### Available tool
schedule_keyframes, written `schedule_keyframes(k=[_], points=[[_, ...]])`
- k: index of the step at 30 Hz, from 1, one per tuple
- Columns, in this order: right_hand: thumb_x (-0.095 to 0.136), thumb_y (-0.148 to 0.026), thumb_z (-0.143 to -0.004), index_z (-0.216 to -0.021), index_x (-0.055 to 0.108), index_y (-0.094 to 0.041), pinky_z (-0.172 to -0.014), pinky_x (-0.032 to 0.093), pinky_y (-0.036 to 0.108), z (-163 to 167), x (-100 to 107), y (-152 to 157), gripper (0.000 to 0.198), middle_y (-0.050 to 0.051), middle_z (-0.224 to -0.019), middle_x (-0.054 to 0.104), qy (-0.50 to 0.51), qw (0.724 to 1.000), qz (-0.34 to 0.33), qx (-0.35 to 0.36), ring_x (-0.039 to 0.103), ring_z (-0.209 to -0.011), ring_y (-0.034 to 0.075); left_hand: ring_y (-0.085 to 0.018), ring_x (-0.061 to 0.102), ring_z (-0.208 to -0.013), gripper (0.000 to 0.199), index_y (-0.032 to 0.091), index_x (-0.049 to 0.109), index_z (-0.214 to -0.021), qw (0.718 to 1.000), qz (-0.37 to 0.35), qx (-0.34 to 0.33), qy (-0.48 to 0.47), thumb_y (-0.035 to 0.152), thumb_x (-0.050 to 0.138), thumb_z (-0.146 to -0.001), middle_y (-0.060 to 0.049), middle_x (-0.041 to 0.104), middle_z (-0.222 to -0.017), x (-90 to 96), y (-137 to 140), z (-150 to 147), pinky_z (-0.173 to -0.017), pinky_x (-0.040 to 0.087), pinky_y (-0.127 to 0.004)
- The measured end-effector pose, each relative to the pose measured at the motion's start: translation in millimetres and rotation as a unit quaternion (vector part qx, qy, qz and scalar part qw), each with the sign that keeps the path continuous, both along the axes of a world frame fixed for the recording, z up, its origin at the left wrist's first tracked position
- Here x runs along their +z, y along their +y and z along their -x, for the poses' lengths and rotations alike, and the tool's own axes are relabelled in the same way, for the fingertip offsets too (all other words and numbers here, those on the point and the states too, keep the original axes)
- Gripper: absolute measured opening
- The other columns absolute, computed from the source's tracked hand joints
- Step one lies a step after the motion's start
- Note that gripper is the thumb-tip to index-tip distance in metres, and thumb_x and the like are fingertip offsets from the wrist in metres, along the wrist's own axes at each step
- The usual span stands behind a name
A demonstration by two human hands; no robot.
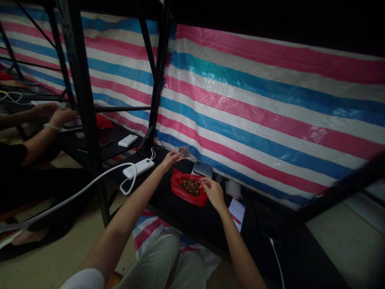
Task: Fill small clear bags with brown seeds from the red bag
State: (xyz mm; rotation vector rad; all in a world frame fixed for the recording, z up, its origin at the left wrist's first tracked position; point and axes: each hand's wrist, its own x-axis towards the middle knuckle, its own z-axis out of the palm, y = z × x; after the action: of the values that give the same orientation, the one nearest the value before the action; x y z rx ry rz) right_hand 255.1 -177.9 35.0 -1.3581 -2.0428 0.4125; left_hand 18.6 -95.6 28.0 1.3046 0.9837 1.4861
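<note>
My left hand [170, 159] pinches a small clear plastic bag [183, 151] with brownish contents, held up over the back of the black table. In front of me an opened red plastic bag [177, 185] lies on the table, with a heap of small brown and golden pieces [191, 186] inside. At its right rim is my right hand [212, 192], thumb and fingers drawn together. Whether a small piece or the bag's edge sits between those fingertips I cannot make out. Behind the red bag lies a box or tray [202, 169] with a grey-blue top.
Clear plastic bags [233, 188], a lit phone [237, 213] and a dark phone [266, 223] with a cable lie to the right. A white power bank [138, 168] with a thick cable is at left. Beyond the black post [82, 88], another person's hands [61, 116] work.
</note>
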Motion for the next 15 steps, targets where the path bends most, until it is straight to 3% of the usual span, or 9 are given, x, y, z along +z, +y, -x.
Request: schedule_keyframes(k=[4, 7, 10, 15], points=[[0.045, -0.033, -0.078, -0.099, 0.056, -0.022, -0.076, 0.046, 0.03, 19, -3, 10, 0.026, 0.002, -0.094, 0.065, 0.143, 0.988, -0.043, 0.027, 0.061, -0.083, 0.016, -0.014, 0.059, -0.074, 0.03, 0.014, 0.047, -0.094, 0.998, -0.053, -0.005, -0.019, 0.035, 0.054, -0.074, -0.005, 0.059, -0.087, -0.7, -26, -53, -0.067, 0.047, -0.027], [0.044, -0.037, -0.078, -0.104, 0.054, -0.019, -0.078, 0.046, 0.031, 32, -9, 21, 0.033, 0.006, -0.1, 0.063, 0.215, 0.975, -0.045, 0.024, 0.06, -0.088, 0.017, -0.014, 0.054, -0.074, 0.022, 0.015, 0.051, -0.083, 0.982, -0.11, 0.073, 0.133, 0.035, 0.053, -0.075, -0.002, 0.057, -0.08, -8.7, -41, -75, -0.071, 0.044, -0.027], [0.045, -0.037, -0.078, -0.1, 0.056, -0.019, -0.084, 0.044, 0.032, 40, -24, 34, 0.031, 0.005, -0.101, 0.063, 0.246, 0.968, -0.046, 0.005, 0.058, -0.093, 0.016, -0.015, 0.052, -0.08, 0.016, 0.017, 0.052, -0.086, 0.955, -0.132, 0.112, 0.242, 0.029, 0.05, -0.077, -0.003, 0.057, -0.087, -18.3, -40, -76, -0.078, 0.042, -0.029], [0.046, -0.037, -0.076, -0.097, 0.057, -0.024, -0.082, 0.045, 0.032, 47, -56, 59, 0.026, 0.002, -0.098, 0.064, 0.3, 0.95, -0.062, -0.058, 0.06, -0.091, 0.017, -0.019, 0.05, -0.1, 0.022, 0.02, 0.052, -0.1, 0.933, -0.169, 0.055, 0.311, 0.021, 0.045, -0.079, -0.007, 0.056, -0.106, -37.2, -11, -64, -0.089, 0.037, -0.034]])
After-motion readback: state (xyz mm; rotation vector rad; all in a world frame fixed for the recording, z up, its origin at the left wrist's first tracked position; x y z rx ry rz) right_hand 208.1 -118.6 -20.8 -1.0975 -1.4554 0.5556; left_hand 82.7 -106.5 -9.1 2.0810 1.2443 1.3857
